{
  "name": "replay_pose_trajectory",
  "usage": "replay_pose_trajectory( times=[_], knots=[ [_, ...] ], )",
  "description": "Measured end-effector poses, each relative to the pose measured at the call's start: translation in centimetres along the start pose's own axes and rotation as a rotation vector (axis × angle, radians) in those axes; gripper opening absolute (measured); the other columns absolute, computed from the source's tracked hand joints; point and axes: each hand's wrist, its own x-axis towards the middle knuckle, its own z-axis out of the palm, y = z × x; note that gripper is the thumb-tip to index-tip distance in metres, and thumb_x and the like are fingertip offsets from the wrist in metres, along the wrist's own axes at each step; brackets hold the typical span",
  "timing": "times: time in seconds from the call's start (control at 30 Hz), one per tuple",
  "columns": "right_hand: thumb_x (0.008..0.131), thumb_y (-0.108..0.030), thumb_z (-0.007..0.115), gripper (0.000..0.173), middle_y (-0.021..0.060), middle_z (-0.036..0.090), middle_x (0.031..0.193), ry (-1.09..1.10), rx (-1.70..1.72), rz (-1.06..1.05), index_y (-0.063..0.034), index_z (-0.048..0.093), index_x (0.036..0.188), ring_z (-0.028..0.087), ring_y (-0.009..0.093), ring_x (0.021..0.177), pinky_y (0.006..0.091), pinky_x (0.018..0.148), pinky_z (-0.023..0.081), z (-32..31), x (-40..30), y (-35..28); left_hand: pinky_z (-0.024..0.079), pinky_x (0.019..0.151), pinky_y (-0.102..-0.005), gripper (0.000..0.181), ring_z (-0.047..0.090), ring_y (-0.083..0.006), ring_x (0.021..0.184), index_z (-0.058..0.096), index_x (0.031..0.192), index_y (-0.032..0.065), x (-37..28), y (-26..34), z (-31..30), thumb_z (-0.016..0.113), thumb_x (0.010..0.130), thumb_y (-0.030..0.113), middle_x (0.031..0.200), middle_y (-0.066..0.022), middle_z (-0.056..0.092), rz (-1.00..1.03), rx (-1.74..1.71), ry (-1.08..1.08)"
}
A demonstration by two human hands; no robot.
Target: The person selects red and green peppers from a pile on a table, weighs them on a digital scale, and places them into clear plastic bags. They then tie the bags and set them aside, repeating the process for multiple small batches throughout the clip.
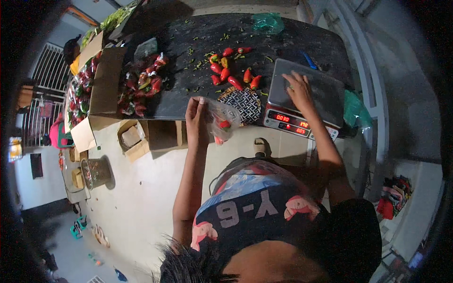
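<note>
My left hand (196, 112) pinches the top of a clear plastic bag (231, 116), which hangs in front of the table's near edge. Inside the bag are red peppers (223, 124), partly blurred by the film. My right hand (300, 91) is over the metal platform of a digital scale (322, 95), its fingers spread. A small greenish bit shows by the fingertips; whether they grip it cannot be made out. The scale's red display (288, 122) is lit. Between my hands, beyond a black-and-white patterned round mat (242, 104), several loose red peppers (225, 74) lie on the dark table (177, 78).
Bagged peppers (143, 85) lie at the table's left, beside an open cardboard box (106, 81) and more bagged peppers (82, 92). A blue-handled tool (309, 60) lies behind the scale. Green plastic (268, 23) rests at the far edge. A wicker basket (95, 172) stands on the floor.
</note>
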Motion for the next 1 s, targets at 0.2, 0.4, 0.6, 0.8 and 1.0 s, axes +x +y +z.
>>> replay_pose_trajectory(
  times=[0.2,0.4,0.6,0.8,1.0],
  knots=[
    [0.074,-0.007,0.063,0.039,0.0176,0.05,0.115,-0.143,0.048,-0.005,-0.0123,0.056,0.112,0.043,0.041,0.109,0.0464,0.099,0.032,3.4,0.3,6.2,0.032,0.052,-0.0196,0.013,0.038,-0.0031,0.059,0.051,0.082,0.0099,2.0,0.0,0.8,0.05,0.091,0.02,0.068,0.0059,0.044,0.076,0.062,0.044],
    [0.078,-0.014,0.064,0.025,0.0089,0.054,0.092,-0.026,0.812,0.285,-0.0053,0.057,0.101,0.055,0.023,0.092,0.0365,0.075,0.052,1.9,2.4,6.4,0.033,0.056,-0.0188,0.018,0.039,-0.0033,0.063,0.051,0.081,0.0065,2.8,0.4,3.7,0.05,0.091,0.022,0.069,0.0054,0.045,0.072,0.156,0.034],
    [0.077,-0.01,0.067,0.033,0.0075,0.053,0.102,-0.022,1.498,0.084,-0.0052,0.053,0.106,0.057,0.017,0.091,0.029,0.065,0.056,-5.9,2.7,-7.9,0.034,0.056,-0.0199,0.021,0.042,-0.0057,0.066,0.052,0.088,0.004,4.6,-2.1,5.5,0.055,0.089,0.025,0.076,0.0033,0.047,0.105,0.239,0.032],
    [0.074,0.002,0.052,0.034,0.0172,0.055,0.109,0.232,0.837,-0.151,0.0008,0.051,0.108,0.057,0.029,0.099,0.0355,0.086,0.044,2.0,0.2,-10.7,0.039,0.066,-0.0205,0.013,0.046,-0.0071,0.074,0.052,0.087,0.0011,5.0,-2.8,9.3,0.05,0.09,0.014,0.079,-0.0007,0.053,0.205,0.226,-0.002],
    [0.076,-0.025,0.057,0.036,0.0182,0.056,0.102,-0.383,0.556,-0.259,-0.003,0.053,0.105,0.05,0.034,0.102,0.043,0.091,0.036,9.1,1.6,-9.7,0.042,0.079,-0.0253,0.023,0.052,-0.0118,0.088,0.052,0.104,-0.0034,4.6,-4.3,9.3,0.052,0.088,0.013,0.097,-0.0058,0.059,0.242,0.547,-0.232]
  ],
)
